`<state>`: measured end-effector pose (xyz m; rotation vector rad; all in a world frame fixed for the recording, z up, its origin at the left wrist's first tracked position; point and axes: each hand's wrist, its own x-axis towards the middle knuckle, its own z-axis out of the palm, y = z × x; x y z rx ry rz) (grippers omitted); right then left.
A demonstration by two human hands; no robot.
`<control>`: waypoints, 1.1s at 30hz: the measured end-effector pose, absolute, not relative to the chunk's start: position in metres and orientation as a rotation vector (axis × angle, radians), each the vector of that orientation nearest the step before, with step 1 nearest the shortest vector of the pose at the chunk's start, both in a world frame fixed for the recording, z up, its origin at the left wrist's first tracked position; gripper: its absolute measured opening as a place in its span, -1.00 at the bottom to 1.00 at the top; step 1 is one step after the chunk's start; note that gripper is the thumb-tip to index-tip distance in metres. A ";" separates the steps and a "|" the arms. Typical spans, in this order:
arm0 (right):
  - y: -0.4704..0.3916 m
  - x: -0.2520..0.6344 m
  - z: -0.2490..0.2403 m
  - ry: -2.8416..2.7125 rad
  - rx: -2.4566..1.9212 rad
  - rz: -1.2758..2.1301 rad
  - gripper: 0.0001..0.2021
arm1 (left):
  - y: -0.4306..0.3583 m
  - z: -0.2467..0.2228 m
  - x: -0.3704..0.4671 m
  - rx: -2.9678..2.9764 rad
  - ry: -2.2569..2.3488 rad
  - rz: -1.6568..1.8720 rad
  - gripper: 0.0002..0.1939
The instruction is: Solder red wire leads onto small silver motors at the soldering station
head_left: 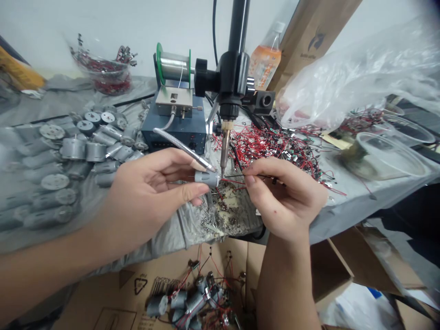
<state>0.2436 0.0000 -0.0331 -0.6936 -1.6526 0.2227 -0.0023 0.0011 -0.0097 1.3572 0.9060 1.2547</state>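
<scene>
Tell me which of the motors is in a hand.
The grey motor in the left hand, its end beside the soldering iron; the other motors lie on the table or over the cardboard below.

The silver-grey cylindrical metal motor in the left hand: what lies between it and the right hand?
Head view: a thin black wire and a thin red wire, with the brownish metal soldering-iron tip pointing down near the motor.

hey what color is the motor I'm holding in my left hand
The motor in your left hand is grey, seen best in the head view.
</scene>
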 end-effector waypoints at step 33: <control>0.001 0.244 -0.035 -1.644 -0.687 0.187 -0.72 | 0.002 -0.011 0.002 1.317 0.824 1.305 -0.66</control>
